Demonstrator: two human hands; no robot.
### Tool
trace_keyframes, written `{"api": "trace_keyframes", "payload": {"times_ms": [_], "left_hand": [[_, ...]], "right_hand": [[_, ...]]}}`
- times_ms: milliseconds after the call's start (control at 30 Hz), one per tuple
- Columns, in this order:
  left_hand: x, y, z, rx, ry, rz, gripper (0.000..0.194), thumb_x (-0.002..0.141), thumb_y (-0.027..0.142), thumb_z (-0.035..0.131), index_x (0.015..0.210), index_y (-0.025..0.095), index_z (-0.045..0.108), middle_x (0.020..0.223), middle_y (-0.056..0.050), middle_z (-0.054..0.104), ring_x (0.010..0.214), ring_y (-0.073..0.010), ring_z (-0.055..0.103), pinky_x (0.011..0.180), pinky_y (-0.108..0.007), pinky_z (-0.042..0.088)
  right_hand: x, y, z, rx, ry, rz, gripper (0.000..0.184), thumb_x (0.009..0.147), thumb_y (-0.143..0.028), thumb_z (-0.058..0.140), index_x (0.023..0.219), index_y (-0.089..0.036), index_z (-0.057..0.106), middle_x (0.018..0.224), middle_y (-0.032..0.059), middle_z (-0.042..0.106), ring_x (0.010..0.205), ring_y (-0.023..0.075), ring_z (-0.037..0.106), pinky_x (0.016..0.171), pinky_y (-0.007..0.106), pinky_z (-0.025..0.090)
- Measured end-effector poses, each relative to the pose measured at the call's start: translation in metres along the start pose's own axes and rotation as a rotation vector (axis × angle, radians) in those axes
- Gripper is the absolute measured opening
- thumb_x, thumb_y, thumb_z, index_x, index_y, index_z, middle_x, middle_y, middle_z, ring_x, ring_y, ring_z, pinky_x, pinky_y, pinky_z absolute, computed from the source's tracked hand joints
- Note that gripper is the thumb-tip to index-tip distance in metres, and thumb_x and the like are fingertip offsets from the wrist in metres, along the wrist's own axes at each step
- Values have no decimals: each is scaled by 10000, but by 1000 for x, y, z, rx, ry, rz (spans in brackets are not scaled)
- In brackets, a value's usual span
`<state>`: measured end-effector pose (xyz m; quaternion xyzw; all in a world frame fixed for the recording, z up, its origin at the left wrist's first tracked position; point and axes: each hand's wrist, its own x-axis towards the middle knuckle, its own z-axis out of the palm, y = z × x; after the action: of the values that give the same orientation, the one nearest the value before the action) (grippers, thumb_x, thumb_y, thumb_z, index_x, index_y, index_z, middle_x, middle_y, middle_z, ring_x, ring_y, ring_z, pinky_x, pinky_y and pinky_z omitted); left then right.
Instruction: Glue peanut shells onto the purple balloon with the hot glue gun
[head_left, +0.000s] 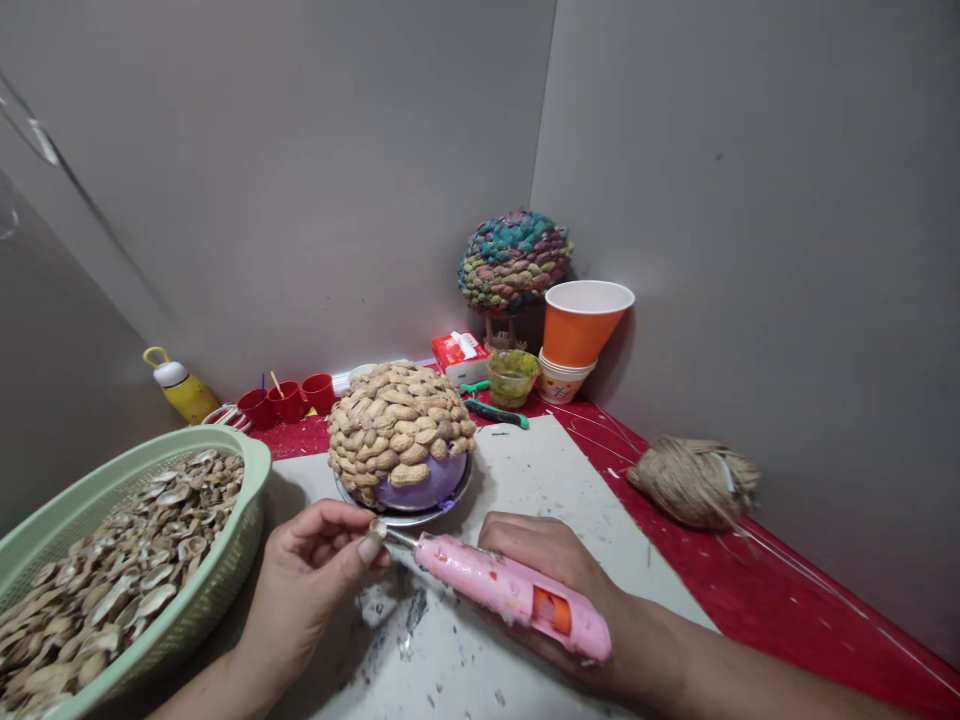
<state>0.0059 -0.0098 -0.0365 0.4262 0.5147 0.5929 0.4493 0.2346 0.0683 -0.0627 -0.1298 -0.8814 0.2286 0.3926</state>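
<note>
Between thumb and fingers, my left hand (326, 555) pinches a small peanut shell half (379, 527). My right hand (547, 560) is wrapped round a pink glue gun (487, 585), whose metal nozzle points left and meets or nearly meets the shell. Just beyond both hands, a dome (401, 420) covered in rows of peanut shells rests in a round metal dish (420, 518). A smooth purple surface (424, 485) shows bare at its lower front right. The fingers under the glue gun are mostly hidden.
A green basket (259, 450) of peanut shells stands at left. Behind are red cups (289, 402), a yellow bottle (187, 395), green-handled pliers (495, 412), a tissue pack (459, 352), paper cups (585, 325) and a coloured shell-covered dome (514, 260). Twine (694, 482) lies right.
</note>
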Motion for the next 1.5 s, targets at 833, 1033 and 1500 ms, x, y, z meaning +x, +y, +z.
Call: {"api": "trace_keyframes", "payload": {"times_ms": [833,1033,1500], "left_hand": [[-3,-2,2,-4,-32,-57,176,672,261,851,798,178,761,672,-25,747,595,-138,688,600,-214,570],[-1,-3,-1,46,-9,-32,188,671,274,848,804,173,762,688,-34,746,600,-141,676,599,-219,563],[0,2,3,48,12,-12,153,670,264,850,776,186,771,683,-16,747,591,-123,673,593,-190,562]], "right_hand": [[0,-3,-1,44,-47,23,539,1001,-580,194,662,-209,389,585,-15,410,505,120,351,499,274,266],[-1,-3,-1,36,-41,23,527,1000,-576,231,655,-211,390,583,-21,406,509,122,343,500,277,264],[-1,-1,-1,24,-89,40,431,990,-524,265,677,-227,279,598,-40,333,502,115,316,501,281,229]]}}
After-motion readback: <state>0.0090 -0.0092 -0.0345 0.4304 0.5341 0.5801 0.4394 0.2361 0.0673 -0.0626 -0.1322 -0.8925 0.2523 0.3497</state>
